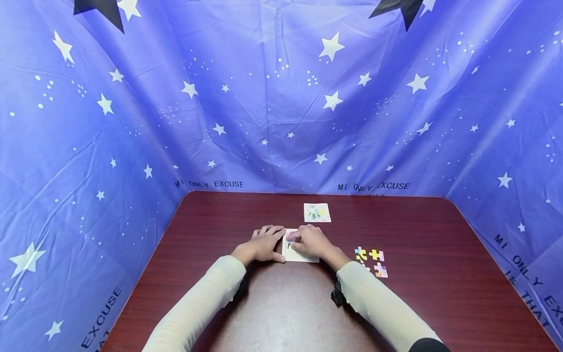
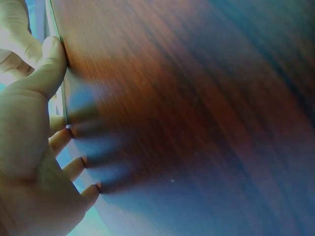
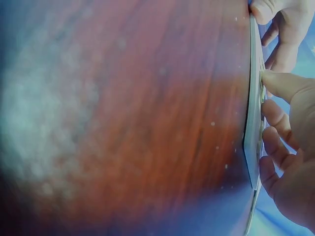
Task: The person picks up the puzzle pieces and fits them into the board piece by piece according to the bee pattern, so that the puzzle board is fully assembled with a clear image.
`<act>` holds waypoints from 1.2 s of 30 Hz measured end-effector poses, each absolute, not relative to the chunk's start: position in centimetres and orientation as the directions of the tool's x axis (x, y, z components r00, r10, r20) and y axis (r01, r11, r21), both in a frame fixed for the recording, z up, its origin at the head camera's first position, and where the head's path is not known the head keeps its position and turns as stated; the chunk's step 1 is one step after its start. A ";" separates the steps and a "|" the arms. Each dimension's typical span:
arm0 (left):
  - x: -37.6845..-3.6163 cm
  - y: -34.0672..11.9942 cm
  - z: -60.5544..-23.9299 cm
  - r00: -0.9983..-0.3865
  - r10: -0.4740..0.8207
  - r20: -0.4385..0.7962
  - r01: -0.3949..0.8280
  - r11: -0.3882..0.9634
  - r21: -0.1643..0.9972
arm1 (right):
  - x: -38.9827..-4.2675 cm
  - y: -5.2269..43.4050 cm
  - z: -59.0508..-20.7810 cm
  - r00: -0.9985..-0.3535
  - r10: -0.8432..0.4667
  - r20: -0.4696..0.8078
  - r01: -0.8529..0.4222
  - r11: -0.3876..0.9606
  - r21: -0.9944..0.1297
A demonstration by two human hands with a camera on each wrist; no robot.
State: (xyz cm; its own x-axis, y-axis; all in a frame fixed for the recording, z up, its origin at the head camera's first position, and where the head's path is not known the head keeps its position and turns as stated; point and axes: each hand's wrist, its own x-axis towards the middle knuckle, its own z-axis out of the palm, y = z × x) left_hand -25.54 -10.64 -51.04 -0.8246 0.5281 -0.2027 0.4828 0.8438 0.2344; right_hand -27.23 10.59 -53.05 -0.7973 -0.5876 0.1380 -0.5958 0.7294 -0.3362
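A small white puzzle tray (image 1: 293,255) lies on the dark red table in front of me, with a coloured picture area partly hidden by the right hand. My left hand (image 1: 265,244) rests at its left side, thumb at the near corner and outstretched fingers at the far corner. In the left wrist view the left thumb (image 2: 53,64) lies along the tray's edge. My right hand (image 1: 311,241) is over the tray, thumb and bent fingertips pressing on its top. Seen from the right wrist, the right thumb (image 3: 280,83) touches the tray apart from the other fingers.
Several loose jigsaw pieces (image 1: 376,254) lie right of the tray, partly behind the right forearm. Beyond the tray is a square picture card (image 1: 316,212). A blue star-patterned cloth (image 1: 281,122) surrounds the table (image 1: 211,215) at the back and sides.
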 end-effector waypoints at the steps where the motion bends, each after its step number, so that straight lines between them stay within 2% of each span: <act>1: -25.6 -10.6 -51.1 -0.826 0.527 -0.202 0.482 0.845 0.233 | -27.2 10.6 -53.0 -0.798 -0.587 0.136 -0.595 0.732 -0.333; 25: -25.8 -10.6 -50.9 -0.822 0.533 -0.200 0.490 0.841 0.230 | -27.5 10.8 -52.1 -0.771 -0.636 0.031 -0.609 0.722 -0.327; 29: -25.6 -10.6 -50.9 -0.821 0.533 -0.208 0.484 0.841 0.242 | -27.5 10.8 -52.3 -0.747 -0.661 0.079 -0.653 0.705 -0.275; 36: -25.6 -10.6 -50.9 -0.821 0.533 -0.202 0.489 0.841 0.231 | -27.0 11.1 -52.4 -0.666 -0.718 0.204 -0.745 0.654 -0.133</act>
State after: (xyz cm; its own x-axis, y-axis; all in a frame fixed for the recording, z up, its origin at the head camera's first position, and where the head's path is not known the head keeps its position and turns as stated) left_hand -25.61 -10.56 -50.90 -0.8215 0.5334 -0.2017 0.4893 0.8409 0.2311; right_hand -27.03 11.08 -52.38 -0.6660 -0.7175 0.2041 -0.7450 0.6536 -0.1334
